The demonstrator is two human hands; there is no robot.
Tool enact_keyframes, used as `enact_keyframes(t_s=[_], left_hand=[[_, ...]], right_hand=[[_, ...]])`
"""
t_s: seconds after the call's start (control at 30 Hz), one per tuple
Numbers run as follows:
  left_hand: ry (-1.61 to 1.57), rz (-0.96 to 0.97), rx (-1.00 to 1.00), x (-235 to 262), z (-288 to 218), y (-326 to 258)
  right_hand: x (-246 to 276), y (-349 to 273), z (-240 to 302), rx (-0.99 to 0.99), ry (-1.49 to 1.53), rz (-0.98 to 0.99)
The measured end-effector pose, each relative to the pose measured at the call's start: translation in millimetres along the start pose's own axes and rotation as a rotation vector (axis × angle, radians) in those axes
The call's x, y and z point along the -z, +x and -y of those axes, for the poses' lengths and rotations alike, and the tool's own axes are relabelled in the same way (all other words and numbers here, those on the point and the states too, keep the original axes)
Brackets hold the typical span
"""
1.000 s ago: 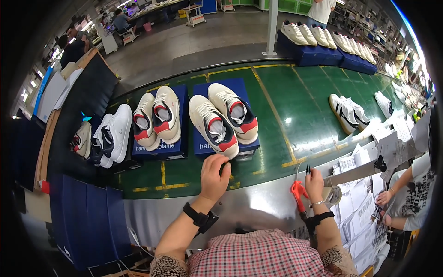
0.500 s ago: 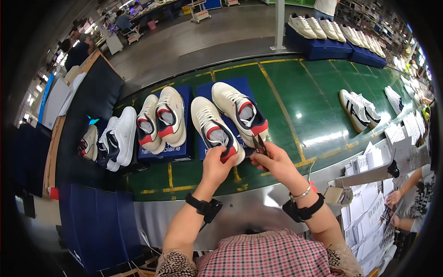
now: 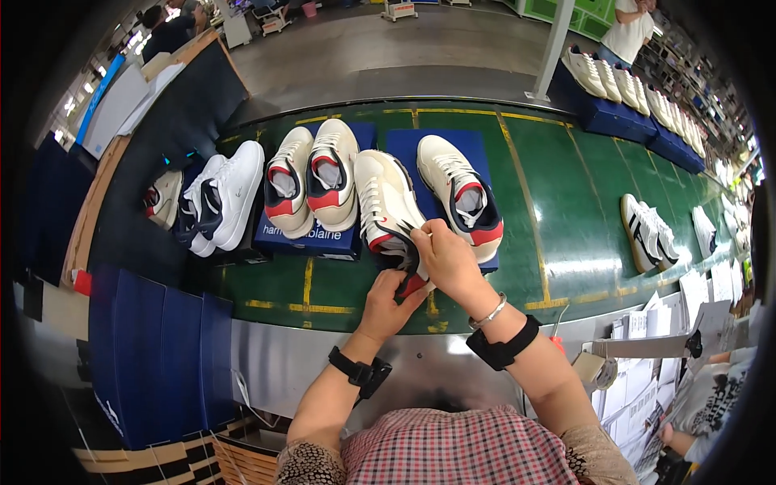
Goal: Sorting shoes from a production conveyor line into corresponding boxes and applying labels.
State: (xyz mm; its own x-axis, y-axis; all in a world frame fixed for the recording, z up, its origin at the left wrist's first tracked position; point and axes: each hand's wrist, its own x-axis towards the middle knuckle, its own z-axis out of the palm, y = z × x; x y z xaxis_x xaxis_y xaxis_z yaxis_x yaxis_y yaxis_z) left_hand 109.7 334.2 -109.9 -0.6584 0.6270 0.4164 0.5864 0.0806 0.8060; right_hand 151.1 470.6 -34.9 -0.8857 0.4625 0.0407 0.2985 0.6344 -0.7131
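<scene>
A cream sneaker with a red heel and dark navy collar is tilted onto its side. My left hand is closed around its heel. The fingers of my right hand are closed at the collar edge, pinching the sneaker's side; whether a small tool lies inside that palm is hidden. Just right of them, the matching sneaker rests upright on a blue shoebox. To the left, another cream and red pair of sneakers stands on a second blue shoebox.
White sneakers stand farther left beside a dark partition. The green conveyor carries striped sneakers at right. Rows of cream shoes sit on boxes at the far right. Blue boxes stand lower left; a co-worker is lower right.
My right hand has left the right sneaker's heel and moved onto the left one, which is now turned on its side. The dark pointed snips seen in it no longer show. The view has shifted.
</scene>
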Motion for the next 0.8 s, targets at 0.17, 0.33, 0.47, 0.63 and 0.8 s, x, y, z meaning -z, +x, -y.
enact_keyframes(t_s=[0.17, 0.33, 0.47, 0.63, 0.8], left_hand=[[-0.026, 0.009, 0.019, 2, 6, -5], [-0.043, -0.012, -0.023, 0, 11, -6], [-0.048, -0.031, -0.041, 0, 12, -7], [-0.034, -0.015, -0.025, 1, 13, -9], [-0.013, -0.058, -0.086, -3, 14, -7]], right_hand=[[-18, 10, -7, -0.001, -0.100, -0.079], [-22, 6, -8, 0.080, -0.176, -0.129], [-21, 6, -4, 0.073, -0.160, -0.121], [-22, 8, -7, 0.043, -0.130, -0.109], [-30, 10, -22, -0.095, 0.254, -0.186]])
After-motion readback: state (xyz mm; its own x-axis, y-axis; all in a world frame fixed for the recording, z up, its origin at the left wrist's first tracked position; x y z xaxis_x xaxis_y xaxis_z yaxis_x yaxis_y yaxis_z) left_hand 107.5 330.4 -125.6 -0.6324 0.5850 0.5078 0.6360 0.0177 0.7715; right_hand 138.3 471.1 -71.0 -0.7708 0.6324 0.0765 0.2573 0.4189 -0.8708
